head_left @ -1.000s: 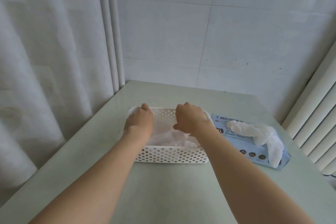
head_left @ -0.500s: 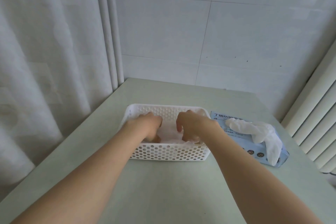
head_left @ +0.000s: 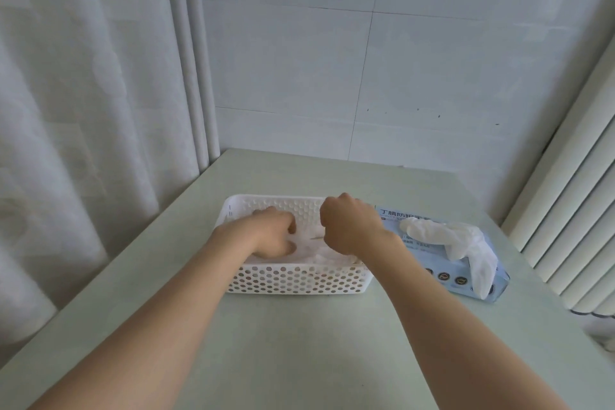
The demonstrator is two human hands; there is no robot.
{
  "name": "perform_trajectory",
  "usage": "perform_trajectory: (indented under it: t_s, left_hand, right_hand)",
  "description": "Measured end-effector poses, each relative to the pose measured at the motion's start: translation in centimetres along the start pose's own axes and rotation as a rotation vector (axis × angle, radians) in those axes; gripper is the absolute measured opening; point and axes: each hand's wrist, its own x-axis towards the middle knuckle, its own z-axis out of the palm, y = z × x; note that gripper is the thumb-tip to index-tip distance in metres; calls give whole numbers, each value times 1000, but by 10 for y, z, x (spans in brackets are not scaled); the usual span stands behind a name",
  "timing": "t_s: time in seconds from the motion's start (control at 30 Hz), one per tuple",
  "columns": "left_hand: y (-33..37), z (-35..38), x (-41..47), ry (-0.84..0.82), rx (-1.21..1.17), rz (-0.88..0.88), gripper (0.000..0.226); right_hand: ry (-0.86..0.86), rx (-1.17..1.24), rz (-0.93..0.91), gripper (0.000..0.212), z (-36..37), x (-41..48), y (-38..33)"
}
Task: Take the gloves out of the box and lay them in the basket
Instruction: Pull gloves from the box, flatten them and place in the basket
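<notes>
Along the left edge, curtain: pale, sheer cloth is hanging in soft vertical folds beside the counter, a smooth, matt, pale green surface that is carrying everything else.

Basket: a shallow white plastic tray with rounded corners and walls full of round holes is sitting mid-counter, square to the person, so both hands are reaching it alike.

Left hand: it is resting low inside the basket with its fingers bent down onto the gloves, probably to flatten them. Whether they are pinching or only pressing cannot be told.

Gloves in the basket: thin, white, limp and crumpled, they are lying on the basket floor between and under the hands.

Right hand: it is hovering above the basket's right end, curled into a fist with its back to the camera. Whether anything is being gripped cannot be told.

Box: a flat, light blue printed pack is lying just beside the basket's right wall, within easy reach.

Glove on the box: white and wrinkled, it is sticking out of the top and drooping over the near edge, ready to be pulled.

Slats: pale ribbed strips are standing at the right.
</notes>
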Motion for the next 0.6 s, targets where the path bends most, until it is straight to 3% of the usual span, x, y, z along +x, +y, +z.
perform_trajectory:
  t_s: [0.1, 0.2, 0.3, 0.37, 0.47, 0.53, 0.6]
  left_hand:
    - [24, -2, -3, 159, -191, 151, 23]
    - [53, 3, -7, 185, -296, 220, 20]
    - [86, 12, -14, 151, -367, 217, 40]
    - [106, 19, -17, 233, -213, 166, 57]
    - [128, 30, -16, 340, -92, 89, 67]
    - [137, 35, -14, 364, -120, 87, 54]
    - [141, 37, -11, 385, -124, 105, 40]
  right_hand:
    - [215, 156, 89, 17, -2, -11, 8]
    - [426, 387, 170, 19, -1, -28, 29]
    - [621, 378, 232, 20, 6, -48, 60]
    - [694, 261, 328, 24, 13, -62, 83]
    - [605, 134, 422, 31, 18, -81, 112]
    - [402, 83, 459, 39, 20, -89, 125]
    - [329, 67, 477, 32, 25, -92, 131]
